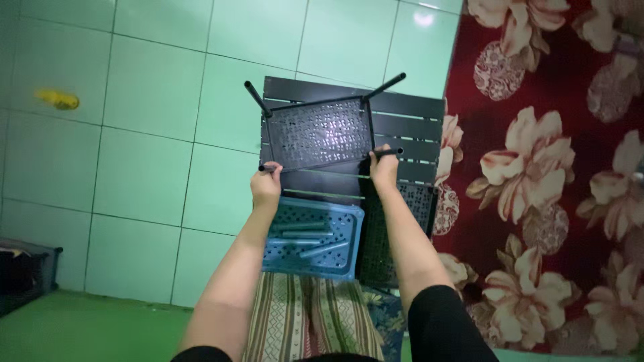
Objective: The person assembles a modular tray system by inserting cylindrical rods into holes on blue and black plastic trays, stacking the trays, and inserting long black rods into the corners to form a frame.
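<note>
A black perforated plastic shelf panel (320, 133) with thin black poles at its corners is held above the floor. My left hand (266, 185) grips the near-left pole and my right hand (384, 167) grips the near-right pole (389, 152). Two more poles stick up at the far corners. Under it lies a black slatted panel (409, 127). A blue perforated tray (315, 238) holding several loose blue tubes sits just below my hands, beside another black perforated panel (379, 248).
Pale green floor tiles (147, 134) fill the left side. A dark red floral rug (550, 174) covers the right. A striped mat (302, 315) lies near my knees. A yellow object (59, 99) sits far left, and a dark box (23, 275) at lower left.
</note>
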